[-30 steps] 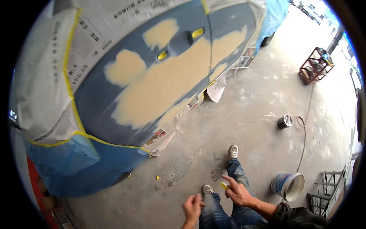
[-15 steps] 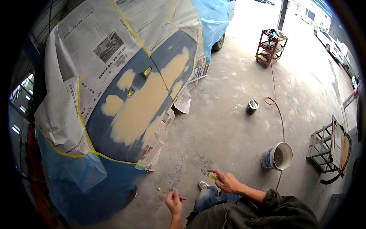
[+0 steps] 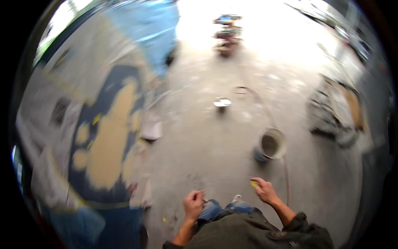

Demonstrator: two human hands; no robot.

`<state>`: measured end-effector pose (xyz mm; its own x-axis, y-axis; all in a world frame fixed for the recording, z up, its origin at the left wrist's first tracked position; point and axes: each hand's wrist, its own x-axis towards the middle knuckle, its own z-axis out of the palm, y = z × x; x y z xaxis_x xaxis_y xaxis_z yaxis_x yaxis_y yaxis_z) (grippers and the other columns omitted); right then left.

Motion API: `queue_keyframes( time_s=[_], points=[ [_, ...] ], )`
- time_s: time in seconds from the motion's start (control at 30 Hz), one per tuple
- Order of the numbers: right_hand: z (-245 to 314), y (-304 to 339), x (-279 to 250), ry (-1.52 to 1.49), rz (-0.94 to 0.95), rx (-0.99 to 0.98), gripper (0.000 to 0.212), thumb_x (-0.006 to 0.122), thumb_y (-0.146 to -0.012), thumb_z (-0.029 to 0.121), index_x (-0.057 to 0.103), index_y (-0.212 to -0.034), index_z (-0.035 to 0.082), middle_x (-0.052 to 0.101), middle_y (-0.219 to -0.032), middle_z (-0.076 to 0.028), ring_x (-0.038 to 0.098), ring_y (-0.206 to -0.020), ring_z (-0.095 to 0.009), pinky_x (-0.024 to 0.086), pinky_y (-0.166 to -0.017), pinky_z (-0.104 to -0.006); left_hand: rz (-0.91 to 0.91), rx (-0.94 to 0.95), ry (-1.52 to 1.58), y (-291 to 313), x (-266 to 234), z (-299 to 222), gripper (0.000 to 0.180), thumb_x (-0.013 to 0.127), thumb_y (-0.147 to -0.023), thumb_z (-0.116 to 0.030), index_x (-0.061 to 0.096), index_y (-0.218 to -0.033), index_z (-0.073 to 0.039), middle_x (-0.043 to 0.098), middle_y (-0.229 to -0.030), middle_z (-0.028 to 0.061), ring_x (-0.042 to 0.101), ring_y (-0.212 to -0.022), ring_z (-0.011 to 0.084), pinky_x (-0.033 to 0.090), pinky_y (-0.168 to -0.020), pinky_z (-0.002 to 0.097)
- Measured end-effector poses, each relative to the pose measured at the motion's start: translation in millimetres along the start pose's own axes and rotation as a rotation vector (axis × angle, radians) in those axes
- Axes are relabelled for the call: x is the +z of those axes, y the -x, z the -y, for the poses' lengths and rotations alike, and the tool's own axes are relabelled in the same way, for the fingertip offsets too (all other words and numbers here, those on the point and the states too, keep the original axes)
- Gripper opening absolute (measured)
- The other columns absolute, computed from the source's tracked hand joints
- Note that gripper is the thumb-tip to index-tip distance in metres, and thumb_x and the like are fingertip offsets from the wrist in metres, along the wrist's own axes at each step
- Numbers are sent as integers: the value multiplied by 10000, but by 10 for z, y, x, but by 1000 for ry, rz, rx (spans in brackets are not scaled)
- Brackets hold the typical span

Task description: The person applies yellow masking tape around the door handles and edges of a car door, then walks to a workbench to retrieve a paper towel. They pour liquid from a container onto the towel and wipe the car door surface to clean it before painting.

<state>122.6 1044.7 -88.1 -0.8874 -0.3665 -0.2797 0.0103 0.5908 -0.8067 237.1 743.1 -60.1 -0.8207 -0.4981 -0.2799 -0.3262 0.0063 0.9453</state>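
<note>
My right hand (image 3: pixel 265 191) is closed on a small piece of yellow tape (image 3: pixel 253 183), which shows at the fingertips. It hangs in front of my body, just short of a round bucket (image 3: pixel 271 144). My left hand (image 3: pixel 194 204) is curled closed above my left leg; blur hides whatever may be in it. Another small yellow scrap (image 3: pixel 164 220) lies on the floor to its left. Further left stands a car panel (image 3: pixel 110 74), dark grey with beige filler patches (image 3: pixel 108 153), edged by masking paper (image 3: pixel 37 103) and yellow tape.
A small can (image 3: pixel 222 102) stands on the floor ahead. A hose (image 3: pixel 287 182) runs past the bucket. A tool cart (image 3: pixel 227 35) stands far ahead, and a rack with a board (image 3: pixel 336 108) at the right. Blue plastic sheeting (image 3: pixel 145 25) covers more of the car.
My view has swung right, so the car sits further left and the picture is blurred. My right hand has moved right with the yellow tape, away from my left hand.
</note>
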Motion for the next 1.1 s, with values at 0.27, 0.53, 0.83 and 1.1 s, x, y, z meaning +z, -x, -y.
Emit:
queue_keyframes(
  time_s=[0.27,0.53,0.83,1.1],
  points=[
    [-212,320,-454,-604,-412,153,312,559,-947,157,652,-1232,74,481,-574,-2,431,-497,-72,361,-478,-267,500,0,-151,-254,929,-34,222,659,-947,-143,648,-782,5,652,-604,33,545,-523,55,402,-485,217],
    [11,783,-712,-1537,-626,115,364,491,-985,141,573,-1315,9,401,-573,75,311,-439,-25,241,-405,-201,1293,-92,-286,-620,2224,-670,290,532,-1032,-177,642,-1233,0,717,-932,62,607,-698,75,482,-608,223],
    [-1207,1001,-1668,-1685,-915,-6,340,451,-1005,163,590,-1286,34,514,-676,29,433,-538,-57,348,-505,-213,1721,-296,-214,-242,4357,-720,266,564,-1017,-156,628,-1207,19,697,-1019,61,625,-763,102,487,-648,242],
    [-2880,1672,-2846,-935,-1011,495,318,550,-984,149,583,-1253,-17,688,-1020,-86,640,-897,-111,519,-821,-255,1600,515,-458,416,6449,-834,176,706,-893,-103,700,-1024,15,672,-851,91,663,-689,151,524,-628,276]
  ],
)
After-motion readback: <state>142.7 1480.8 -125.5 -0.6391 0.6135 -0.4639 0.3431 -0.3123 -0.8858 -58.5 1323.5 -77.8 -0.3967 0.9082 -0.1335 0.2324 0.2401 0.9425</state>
